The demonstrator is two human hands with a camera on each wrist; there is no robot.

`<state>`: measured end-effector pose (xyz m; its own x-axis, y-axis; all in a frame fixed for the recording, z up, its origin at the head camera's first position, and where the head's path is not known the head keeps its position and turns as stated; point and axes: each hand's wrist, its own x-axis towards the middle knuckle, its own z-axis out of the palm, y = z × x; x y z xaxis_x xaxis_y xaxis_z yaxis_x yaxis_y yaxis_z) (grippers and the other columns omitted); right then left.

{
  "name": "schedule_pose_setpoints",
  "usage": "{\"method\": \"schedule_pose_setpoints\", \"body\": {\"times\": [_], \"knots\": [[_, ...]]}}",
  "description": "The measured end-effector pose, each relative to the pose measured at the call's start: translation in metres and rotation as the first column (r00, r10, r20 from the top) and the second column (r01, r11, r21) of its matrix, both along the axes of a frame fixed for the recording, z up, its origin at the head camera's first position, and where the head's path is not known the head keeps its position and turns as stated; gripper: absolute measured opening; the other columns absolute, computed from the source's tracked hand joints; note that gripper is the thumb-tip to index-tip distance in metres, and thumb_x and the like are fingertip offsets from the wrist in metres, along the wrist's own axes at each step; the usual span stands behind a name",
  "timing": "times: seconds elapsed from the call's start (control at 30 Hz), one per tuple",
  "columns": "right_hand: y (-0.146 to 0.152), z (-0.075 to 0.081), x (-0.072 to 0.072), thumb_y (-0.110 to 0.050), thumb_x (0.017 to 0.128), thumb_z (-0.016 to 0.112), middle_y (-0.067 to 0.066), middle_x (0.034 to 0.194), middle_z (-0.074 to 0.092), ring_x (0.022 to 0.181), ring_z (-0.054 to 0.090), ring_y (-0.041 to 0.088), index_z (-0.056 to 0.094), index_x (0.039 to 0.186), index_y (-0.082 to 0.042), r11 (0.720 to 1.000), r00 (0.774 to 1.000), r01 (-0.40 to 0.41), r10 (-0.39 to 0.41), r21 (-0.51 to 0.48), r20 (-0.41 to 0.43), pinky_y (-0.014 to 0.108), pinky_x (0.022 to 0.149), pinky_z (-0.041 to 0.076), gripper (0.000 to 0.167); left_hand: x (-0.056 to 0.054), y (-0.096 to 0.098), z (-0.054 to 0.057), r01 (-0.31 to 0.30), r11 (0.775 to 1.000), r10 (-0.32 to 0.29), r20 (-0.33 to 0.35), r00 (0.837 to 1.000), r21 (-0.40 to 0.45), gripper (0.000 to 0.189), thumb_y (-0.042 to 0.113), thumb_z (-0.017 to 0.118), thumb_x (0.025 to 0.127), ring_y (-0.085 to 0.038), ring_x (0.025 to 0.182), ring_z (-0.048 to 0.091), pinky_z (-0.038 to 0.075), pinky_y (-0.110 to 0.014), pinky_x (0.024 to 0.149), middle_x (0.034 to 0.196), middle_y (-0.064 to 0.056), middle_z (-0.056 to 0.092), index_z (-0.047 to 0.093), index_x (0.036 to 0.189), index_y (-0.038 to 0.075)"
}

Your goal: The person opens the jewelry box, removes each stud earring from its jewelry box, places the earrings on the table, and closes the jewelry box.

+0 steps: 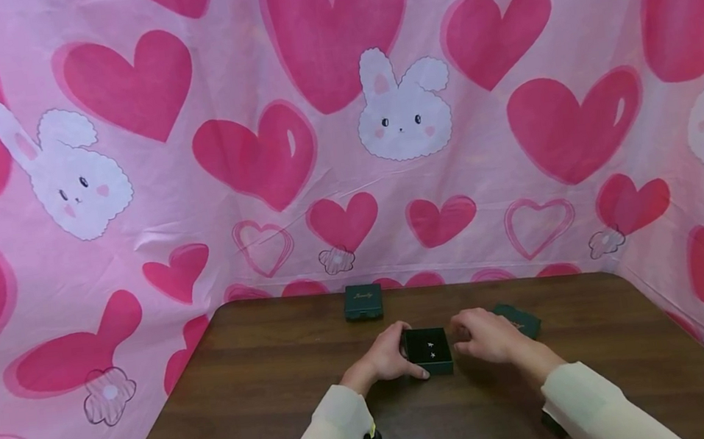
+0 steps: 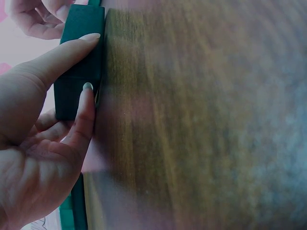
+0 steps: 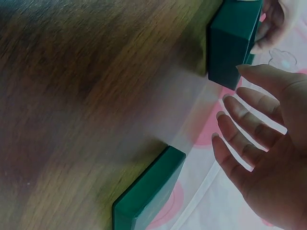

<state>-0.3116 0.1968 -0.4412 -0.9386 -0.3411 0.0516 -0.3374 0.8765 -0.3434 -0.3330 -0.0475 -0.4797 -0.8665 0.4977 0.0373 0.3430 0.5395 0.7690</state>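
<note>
A lidless dark green jewelry box (image 1: 431, 365) sits on the table, its black insert (image 1: 419, 345) bearing two small star-shaped earrings (image 1: 432, 347). My left hand (image 1: 388, 353) grips this box from the left side. In the left wrist view, the thumb (image 2: 72, 51) lies along the box wall, and another finger reaches its lower part. Just right of the box is my right hand (image 1: 484, 335), its fingers loosely bent around nothing. The right wrist view has those fingers (image 3: 249, 122) spread near the box corner. A green lid (image 1: 517, 321) lies beyond the right hand, partly hidden by it.
A second green box (image 1: 363, 302), closed and with gold lettering on top, stands near the back edge of the brown wooden table (image 1: 267, 386). Pink cloth (image 1: 346, 176) with hearts and rabbits hangs behind and along both sides.
</note>
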Motion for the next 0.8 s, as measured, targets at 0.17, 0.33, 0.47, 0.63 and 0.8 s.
{"method": "schedule_pose_setpoints", "body": {"times": [0.17, 0.33, 0.47, 0.63, 0.8], "knots": [[-0.004, 0.000, -0.002, -0.022, 0.086, 0.083, -0.005, 0.095, 0.067, 0.088, 0.062, 0.016, 0.072, 0.100, -0.020, 1.000, 1.000, -0.020, 0.020, -0.007, -0.002, 0.051, 0.082, 0.056, 0.018, 0.000, 0.000, 0.001, -0.008, 1.000, 0.008, 0.016, 1.000, 0.001, 0.068, 0.016, 0.094, 0.073, -0.018, 0.101, 0.055, 0.049, -0.039, 0.098, 0.111, 0.000, 0.057, 0.051, 0.125, 0.010], [-0.008, 0.001, -0.002, -0.021, 0.086, 0.083, -0.007, 0.091, 0.065, 0.084, 0.059, 0.016, 0.071, 0.096, -0.021, 1.000, 1.000, -0.028, 0.028, -0.007, -0.011, 0.049, 0.079, 0.056, 0.015, -0.001, 0.000, 0.000, -0.010, 1.000, 0.010, 0.022, 1.000, -0.004, 0.069, 0.016, 0.094, 0.073, -0.018, 0.101, 0.055, 0.049, -0.039, 0.097, 0.111, 0.000, 0.056, 0.051, 0.125, 0.011], [-0.011, 0.001, -0.002, -0.020, 0.086, 0.082, -0.006, 0.090, 0.065, 0.084, 0.058, 0.016, 0.071, 0.097, -0.019, 0.999, 0.999, -0.033, 0.032, -0.023, -0.017, 0.049, 0.080, 0.056, 0.015, -0.002, 0.001, -0.001, -0.011, 1.000, 0.011, 0.021, 1.000, -0.008, 0.069, 0.016, 0.095, 0.072, -0.018, 0.100, 0.055, 0.050, -0.038, 0.096, 0.110, 0.000, 0.056, 0.051, 0.125, 0.011], [-0.013, -0.002, -0.003, -0.021, 0.087, 0.083, -0.005, 0.094, 0.064, 0.086, 0.057, 0.017, 0.072, 0.102, -0.017, 0.998, 0.999, -0.039, 0.038, -0.044, -0.026, 0.049, 0.081, 0.055, 0.019, -0.002, 0.001, -0.002, -0.013, 1.000, 0.013, 0.028, 1.000, -0.012, 0.068, 0.016, 0.094, 0.072, -0.018, 0.101, 0.055, 0.050, -0.039, 0.097, 0.111, -0.001, 0.057, 0.051, 0.125, 0.011], [-0.017, -0.004, -0.004, -0.020, 0.086, 0.083, -0.006, 0.095, 0.060, 0.087, 0.056, 0.016, 0.073, 0.103, -0.015, 0.997, 0.998, -0.053, 0.051, -0.056, -0.030, 0.047, 0.081, 0.055, 0.020, -0.002, 0.001, -0.001, -0.010, 1.000, 0.010, 0.027, 1.000, -0.009, 0.068, 0.016, 0.094, 0.073, -0.019, 0.101, 0.055, 0.050, -0.039, 0.097, 0.111, -0.001, 0.057, 0.051, 0.124, 0.012]]}}
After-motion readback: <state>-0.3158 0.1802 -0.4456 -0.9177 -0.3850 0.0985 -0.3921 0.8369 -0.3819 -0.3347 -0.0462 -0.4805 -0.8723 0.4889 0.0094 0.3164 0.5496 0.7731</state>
